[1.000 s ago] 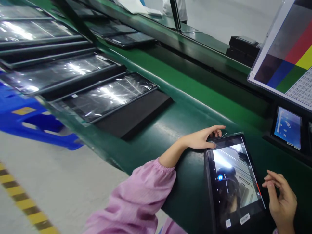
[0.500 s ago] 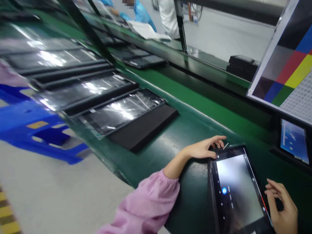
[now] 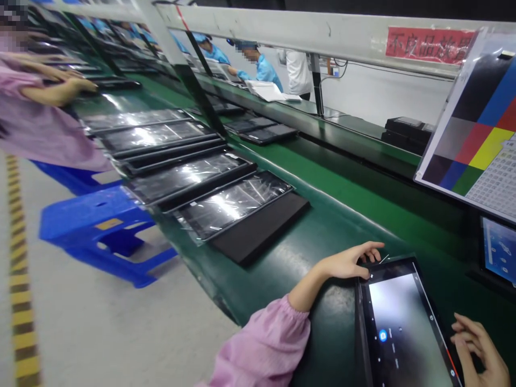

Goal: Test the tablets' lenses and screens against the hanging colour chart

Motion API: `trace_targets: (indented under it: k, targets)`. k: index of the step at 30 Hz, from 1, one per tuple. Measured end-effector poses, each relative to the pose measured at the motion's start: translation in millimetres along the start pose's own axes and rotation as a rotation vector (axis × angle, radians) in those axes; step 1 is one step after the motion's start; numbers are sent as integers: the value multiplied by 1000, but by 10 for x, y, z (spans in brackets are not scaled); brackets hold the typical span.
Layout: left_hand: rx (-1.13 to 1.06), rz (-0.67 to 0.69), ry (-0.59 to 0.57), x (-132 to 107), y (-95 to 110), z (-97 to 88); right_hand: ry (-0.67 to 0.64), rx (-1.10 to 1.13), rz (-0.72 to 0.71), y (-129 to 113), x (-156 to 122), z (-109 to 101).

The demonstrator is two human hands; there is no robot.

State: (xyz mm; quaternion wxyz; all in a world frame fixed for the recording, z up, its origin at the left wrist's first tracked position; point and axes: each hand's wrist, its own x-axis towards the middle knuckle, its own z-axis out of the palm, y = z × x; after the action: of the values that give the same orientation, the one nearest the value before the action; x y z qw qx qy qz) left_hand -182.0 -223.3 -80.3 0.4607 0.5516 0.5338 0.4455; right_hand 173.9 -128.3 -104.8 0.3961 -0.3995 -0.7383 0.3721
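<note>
A tablet [image 3: 407, 322] with a lit screen, showing a blurred grey-white picture and a round blue icon, lies tilted on the green bench at lower right. Its bottom end is cut off by the frame. The thumb of my left hand [image 3: 352, 262] touches the tablet's upper left corner. The other fingers reach out past its top edge, loosely bent, close to a thin pale strip [image 3: 385, 259]. Just off the tablet's right edge is my right hand [image 3: 481, 352], its fingers half curled and apart, with nothing seen in them.
Several film-covered tablets [image 3: 237, 204] lie on black foam blocks [image 3: 262, 231] along the green bench [image 3: 322, 231]. A colour chart [image 3: 479, 118] stands at right above another lit tablet [image 3: 500, 250]. A blue stool [image 3: 92, 215] is at left, near a person in pink [image 3: 48, 118]. Other people work behind.
My view has shifted up and left, so the scene sits lower and further right. More of the bench, stool and person in pink shows. Both hands stay in about the same place at the tablet.
</note>
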Motion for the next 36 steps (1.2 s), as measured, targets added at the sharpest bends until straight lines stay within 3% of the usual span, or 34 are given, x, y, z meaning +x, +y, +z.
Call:
trace_targets:
  k: [6, 14, 23, 30, 33, 36]
  targets:
    - [-17, -2, 11, 18, 3, 2, -113, -37, -101, 160, 96, -145]
    - [24, -10, 41, 15, 100, 40, -102, -59, -73, -25, 57, -118]
    - [94, -30, 83, 23, 122, 29, -155, -65, -69, -50, 84, -133]
    - [314, -217, 172, -108, 242, -94, -136, -42, -75, -90, 83, -114]
    - [349, -245, 158, -170, 308, -144, -142, -35, -75, -84, 74, -99]
    - [412, -368, 137, -214, 381, -177, -141, -20, -77, -72, 70, -88]
